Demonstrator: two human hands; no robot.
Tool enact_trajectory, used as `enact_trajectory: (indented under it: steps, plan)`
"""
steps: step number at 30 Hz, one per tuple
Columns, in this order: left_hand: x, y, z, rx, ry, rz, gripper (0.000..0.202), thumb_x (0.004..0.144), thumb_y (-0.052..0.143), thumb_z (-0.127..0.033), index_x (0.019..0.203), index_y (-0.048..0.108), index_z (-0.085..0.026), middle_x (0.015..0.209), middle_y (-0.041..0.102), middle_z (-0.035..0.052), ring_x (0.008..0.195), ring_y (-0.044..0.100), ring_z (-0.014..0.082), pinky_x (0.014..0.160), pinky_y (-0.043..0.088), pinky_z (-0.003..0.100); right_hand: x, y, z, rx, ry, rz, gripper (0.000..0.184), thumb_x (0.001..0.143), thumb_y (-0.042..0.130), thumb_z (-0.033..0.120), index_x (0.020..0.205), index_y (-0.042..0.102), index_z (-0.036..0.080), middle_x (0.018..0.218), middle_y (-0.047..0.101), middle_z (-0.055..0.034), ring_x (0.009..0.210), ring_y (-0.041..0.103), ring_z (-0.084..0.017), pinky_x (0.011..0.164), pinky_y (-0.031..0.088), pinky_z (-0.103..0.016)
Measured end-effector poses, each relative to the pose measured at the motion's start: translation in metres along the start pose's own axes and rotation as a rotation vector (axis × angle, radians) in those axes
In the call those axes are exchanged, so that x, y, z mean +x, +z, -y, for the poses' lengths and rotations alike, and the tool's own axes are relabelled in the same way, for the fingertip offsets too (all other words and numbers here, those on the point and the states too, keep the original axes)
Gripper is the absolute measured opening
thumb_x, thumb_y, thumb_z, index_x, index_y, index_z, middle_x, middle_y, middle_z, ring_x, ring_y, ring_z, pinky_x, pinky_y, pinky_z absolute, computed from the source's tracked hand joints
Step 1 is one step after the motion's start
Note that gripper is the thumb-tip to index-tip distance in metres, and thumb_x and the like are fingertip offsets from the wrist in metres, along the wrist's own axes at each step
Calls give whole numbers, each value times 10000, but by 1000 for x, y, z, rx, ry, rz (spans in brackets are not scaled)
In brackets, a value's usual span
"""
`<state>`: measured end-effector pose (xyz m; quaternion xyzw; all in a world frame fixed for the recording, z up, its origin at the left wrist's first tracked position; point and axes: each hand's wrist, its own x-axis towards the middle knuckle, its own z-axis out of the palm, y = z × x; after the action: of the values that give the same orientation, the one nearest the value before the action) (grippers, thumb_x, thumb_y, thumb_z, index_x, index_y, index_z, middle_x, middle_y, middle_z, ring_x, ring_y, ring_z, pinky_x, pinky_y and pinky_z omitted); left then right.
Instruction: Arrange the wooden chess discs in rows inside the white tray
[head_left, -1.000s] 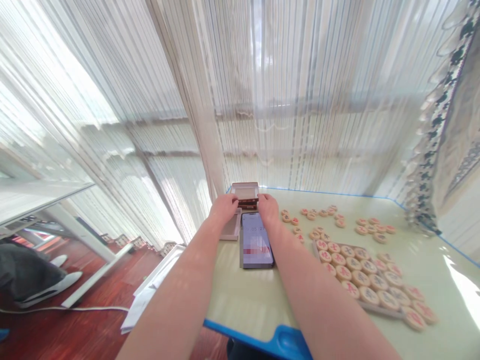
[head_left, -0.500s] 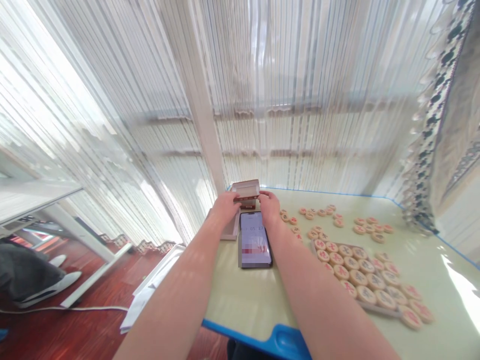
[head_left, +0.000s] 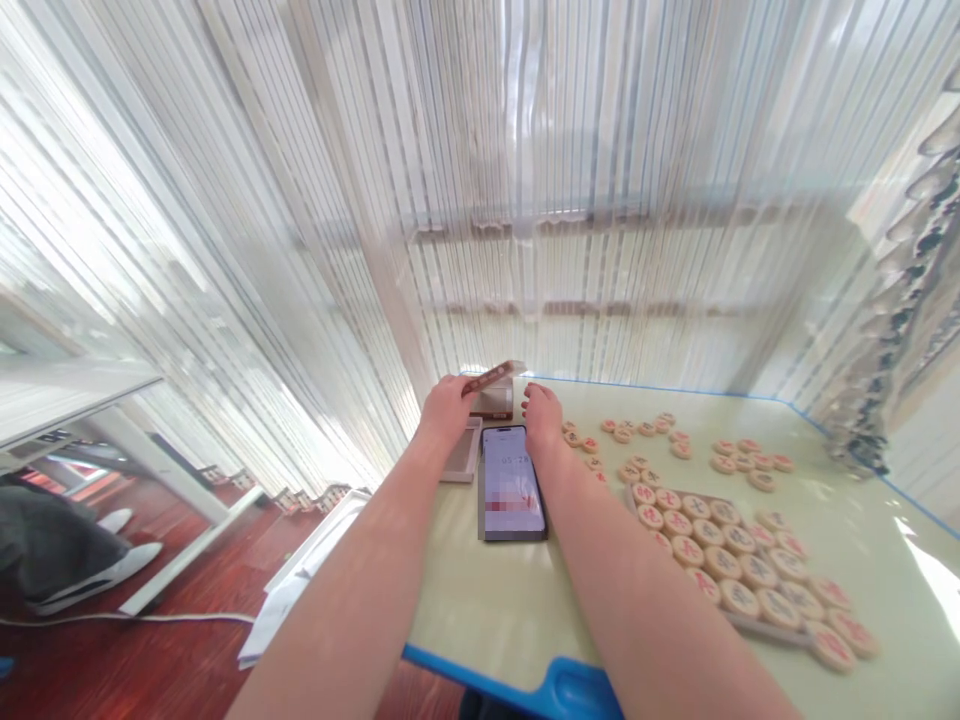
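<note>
My left hand [head_left: 445, 408] is closed on the left end of a small box lid [head_left: 491, 378], which is lifted and tilted up to the right. Just below and behind it stands a shallow box [head_left: 495, 400] with a pale inside and a reddish-brown edge. To the right of the lid, my right hand [head_left: 543, 408] is apart from it, fingers loosely bent and holding nothing. Between my forearms lies a phone [head_left: 514, 485] with a lit screen showing digits. A pale open tray [head_left: 460, 452] sits under my left wrist.
Many round wooden xiangqi pieces [head_left: 739, 570] lie packed in a tray at the right, with loose ones [head_left: 750, 458] scattered behind. The pale green table [head_left: 495, 600] has a blue edge. String curtains hang behind. Someone's leg and shoe [head_left: 97, 580] show at lower left.
My right hand has let go of the lid and moved slightly right. The lid, now in my left hand alone, has turned from facing me to a tilted, edge-on position.
</note>
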<state>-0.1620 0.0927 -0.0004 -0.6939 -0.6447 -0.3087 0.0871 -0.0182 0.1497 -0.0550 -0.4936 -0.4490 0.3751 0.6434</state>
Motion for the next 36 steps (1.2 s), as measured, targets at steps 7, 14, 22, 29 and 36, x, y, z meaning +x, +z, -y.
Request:
enact_trajectory:
  steps: [7,14,22,29,36]
  plan:
    - [1,-6,-9,-268,-122,-42,403,894,398,-285,1267,494,-164,1115,636,82,929,612,182,882,456,305,-12,-3,21,69,146,-36,462,763,396,442,1023,640,148,1049,670,-84,884,614,-205,680,474,-278]
    - [1,-2,-9,-638,-222,40,536,856,450,-318,1368,381,-175,1215,587,96,893,626,173,731,523,282,-23,-4,31,131,147,-31,385,676,549,429,880,692,135,879,714,-66,880,615,-220,751,458,-272]
    - [5,-16,-8,-1181,-493,-76,518,639,515,-170,1156,548,-154,859,646,56,580,555,104,412,385,173,-21,-4,33,185,194,-62,458,745,443,503,946,684,169,1002,690,-57,897,600,-201,734,446,-282]
    - [7,-15,-2,-1158,-562,-100,413,614,488,-168,1011,581,-105,601,530,-2,440,425,78,353,235,163,-23,-5,37,204,57,-95,390,770,406,434,781,680,156,746,687,-38,801,601,-180,755,432,-276]
    - [6,-9,-3,-1137,-596,-242,666,691,618,-201,1308,374,-139,1037,607,118,645,567,103,468,393,184,-26,-9,38,48,-39,-107,316,748,419,400,569,578,195,621,631,-16,737,578,-193,716,437,-280]
